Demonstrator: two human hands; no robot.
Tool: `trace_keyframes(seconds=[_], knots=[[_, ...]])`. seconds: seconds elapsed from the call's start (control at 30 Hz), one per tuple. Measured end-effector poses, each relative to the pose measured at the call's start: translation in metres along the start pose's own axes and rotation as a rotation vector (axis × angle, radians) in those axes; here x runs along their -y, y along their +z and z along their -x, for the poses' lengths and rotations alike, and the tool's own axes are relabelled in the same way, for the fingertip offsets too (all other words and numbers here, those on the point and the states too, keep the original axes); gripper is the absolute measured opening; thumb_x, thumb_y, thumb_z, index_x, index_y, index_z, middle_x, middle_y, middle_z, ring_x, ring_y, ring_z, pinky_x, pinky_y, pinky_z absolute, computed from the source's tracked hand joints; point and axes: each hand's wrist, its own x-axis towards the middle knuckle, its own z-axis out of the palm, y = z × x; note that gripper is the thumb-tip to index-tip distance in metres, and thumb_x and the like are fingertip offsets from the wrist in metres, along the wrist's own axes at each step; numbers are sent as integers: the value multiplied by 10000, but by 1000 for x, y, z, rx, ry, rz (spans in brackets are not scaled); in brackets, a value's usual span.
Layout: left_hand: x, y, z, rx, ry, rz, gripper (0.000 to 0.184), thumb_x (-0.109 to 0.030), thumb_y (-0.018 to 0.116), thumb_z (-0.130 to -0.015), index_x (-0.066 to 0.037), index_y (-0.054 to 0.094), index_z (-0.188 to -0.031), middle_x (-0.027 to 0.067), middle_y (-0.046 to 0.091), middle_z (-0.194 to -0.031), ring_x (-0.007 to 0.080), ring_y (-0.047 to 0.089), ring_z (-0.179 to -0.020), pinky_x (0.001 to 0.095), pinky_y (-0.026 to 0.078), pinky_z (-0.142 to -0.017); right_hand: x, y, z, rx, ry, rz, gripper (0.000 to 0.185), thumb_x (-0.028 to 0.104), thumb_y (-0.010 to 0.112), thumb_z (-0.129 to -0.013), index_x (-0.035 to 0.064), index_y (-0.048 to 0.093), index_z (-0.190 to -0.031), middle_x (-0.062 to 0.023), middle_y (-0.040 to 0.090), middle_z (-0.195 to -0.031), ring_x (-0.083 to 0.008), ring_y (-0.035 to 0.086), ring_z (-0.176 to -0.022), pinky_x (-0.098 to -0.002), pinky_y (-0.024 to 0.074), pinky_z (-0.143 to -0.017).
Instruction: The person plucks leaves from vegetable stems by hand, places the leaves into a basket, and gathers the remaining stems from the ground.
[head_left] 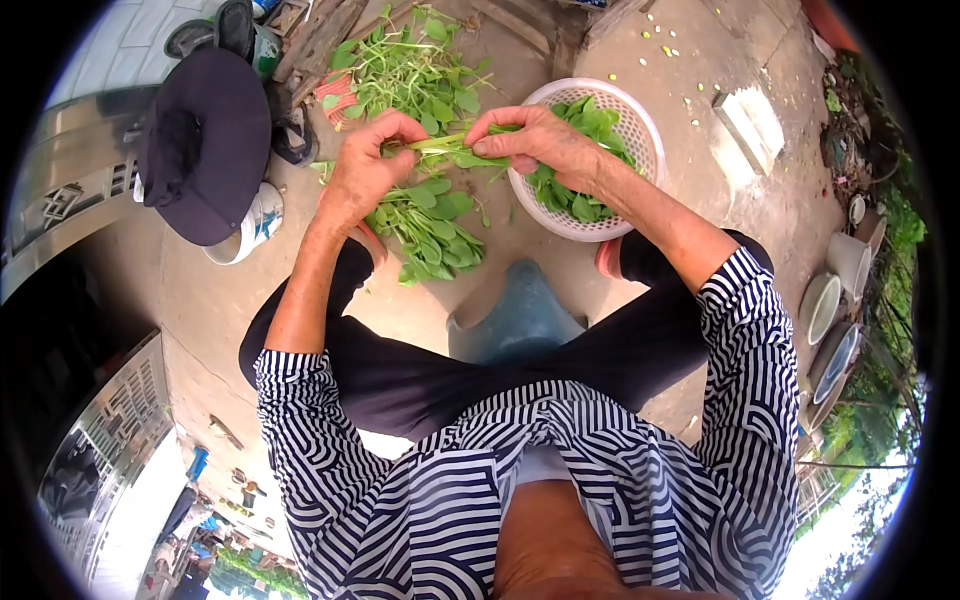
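Green stems [436, 146] stretch between my two hands, above the ground. My left hand [377, 165] has its fingers closed on the stems' left end. Thumb and fingers of my right hand [533, 146] pinch the same stems further right, beside the rim of a white perforated basket [651, 140]. Leafy greens [580, 205] lie in that basket, partly hidden by my right hand and forearm. Beyond my hands is a loose heap of leafy stems [408, 70]. A bunch of broad green leaves [430, 235] lies on the ground nearer to me.
A blue-grey stool [515, 315] is between my legs. To the left, a dark hat [210, 145] rests over a white bucket [262, 222]. A pale block [745, 135] lies right of the basket. Several basins [822, 308] line the right edge; wooden pieces [325, 40] lie at the top.
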Motion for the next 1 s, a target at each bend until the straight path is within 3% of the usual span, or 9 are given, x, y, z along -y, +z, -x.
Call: trace_keyframes(seconds=[0.2,0.27,0.57,0.87,1.0], knots=[[-1,0,-2,-27,115,-79,196,105,517,-666,-5,546,-826,7,514,-842,94,491,-815,218,378,-772,-3,0,-4,-27,49,18,157,195,676,-747,83,630,-847,64,447,-599,-27,312,-517,-188,220,-459],[-2,1,-3,-70,162,-103,190,87,516,-644,-13,544,-804,37,522,-781,132,513,-767,243,397,-693,-2,0,-4,-41,45,53,157,190,676,-746,78,633,-846,63,443,-590,-28,309,-510,-191,217,-456],[-6,6,-2,-66,185,-149,203,92,507,-635,-14,543,-805,47,519,-796,164,520,-778,256,402,-706,0,3,0,-2,32,115,155,141,594,-727,73,627,-863,55,447,-569,-30,345,-490,-210,246,-445],[-10,8,-3,-99,226,-218,195,88,512,-633,-14,541,-797,70,518,-786,209,536,-793,278,412,-715,-2,5,-1,32,28,71,171,199,574,-746,42,594,-813,28,472,-570,-42,385,-486,-207,275,-437],[-13,6,0,-68,203,-254,227,126,522,-633,0,536,-822,53,523,-827,158,533,-827,236,401,-770,-4,6,-2,33,4,111,173,214,591,-740,44,600,-765,23,475,-557,-44,385,-484,-206,268,-433]])
